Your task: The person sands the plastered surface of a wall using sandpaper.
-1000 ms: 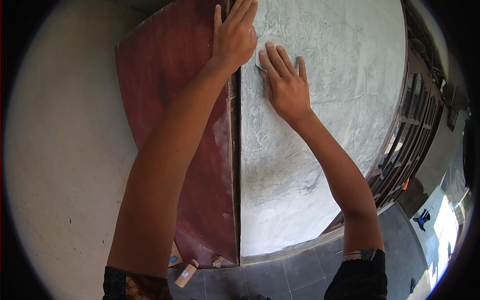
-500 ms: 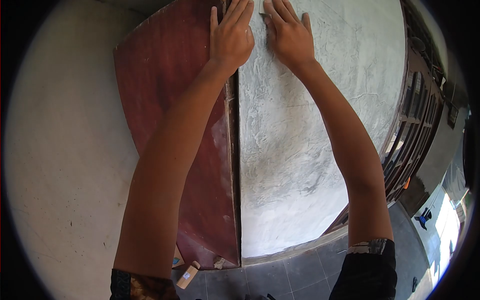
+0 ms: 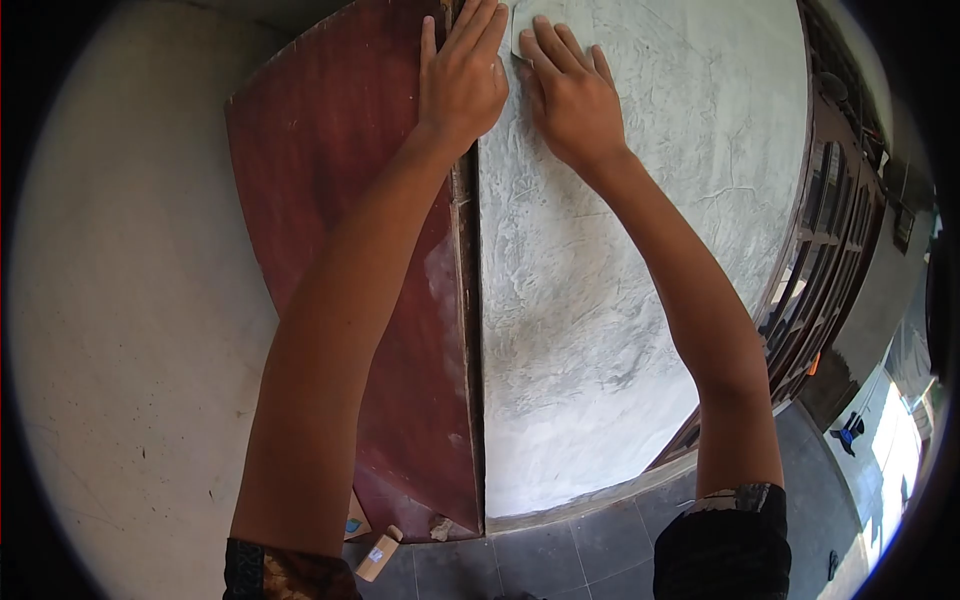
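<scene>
My left hand (image 3: 465, 85) rests with its fingers stretched out across the edge of the dark red wooden panel (image 3: 320, 160), beside the gap that runs down to the floor. The hand holds nothing that I can see. Against the rough grey-white plastered wall (image 3: 640, 250), my right hand (image 3: 578, 105) presses a small piece of sandpaper (image 3: 521, 38) under its fingers. Only a pale corner and a darker lower edge of that sheet show; the rest is hidden beneath the fingers.
A plain pale wall (image 3: 130, 300) stands on the left. On the tiled floor (image 3: 550, 560) lies a small cardboard box (image 3: 377, 557) near the panel's foot. Dark-framed windows (image 3: 825, 240) line the right side, and a blue and black object (image 3: 849, 432) lies beyond.
My right hand has slid slightly down the plastered wall with the sandpaper, so more of its fingertips show. My left hand has stayed in nearly the same place.
</scene>
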A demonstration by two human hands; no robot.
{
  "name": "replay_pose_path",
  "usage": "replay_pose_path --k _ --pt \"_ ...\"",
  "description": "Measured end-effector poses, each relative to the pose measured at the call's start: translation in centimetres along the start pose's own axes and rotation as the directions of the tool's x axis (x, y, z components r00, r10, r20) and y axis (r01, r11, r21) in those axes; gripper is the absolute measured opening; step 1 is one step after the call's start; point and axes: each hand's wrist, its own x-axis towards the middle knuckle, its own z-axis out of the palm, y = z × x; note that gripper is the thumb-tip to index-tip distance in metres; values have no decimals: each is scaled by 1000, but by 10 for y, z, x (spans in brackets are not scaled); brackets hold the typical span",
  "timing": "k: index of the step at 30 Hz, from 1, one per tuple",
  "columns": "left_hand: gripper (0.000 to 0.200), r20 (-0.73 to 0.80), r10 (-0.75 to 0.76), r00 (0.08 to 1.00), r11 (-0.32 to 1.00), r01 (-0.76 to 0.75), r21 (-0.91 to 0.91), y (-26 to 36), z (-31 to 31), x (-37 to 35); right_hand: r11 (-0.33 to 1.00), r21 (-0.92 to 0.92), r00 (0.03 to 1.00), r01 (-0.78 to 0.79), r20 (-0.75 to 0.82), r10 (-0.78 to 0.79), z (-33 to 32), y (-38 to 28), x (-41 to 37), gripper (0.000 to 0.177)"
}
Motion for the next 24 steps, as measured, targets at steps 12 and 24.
replay_pose_path --k 12,24 --pt "51 -10 -21 1000 1000 21 -8 1 0 0 999 19 999 37 39 -37 -9 -7 -11 38" --pt "52 7 -18 1000 1000 18 1 -1 2 0 999 6 999 -36 -4 36 0 -3 -13 46"
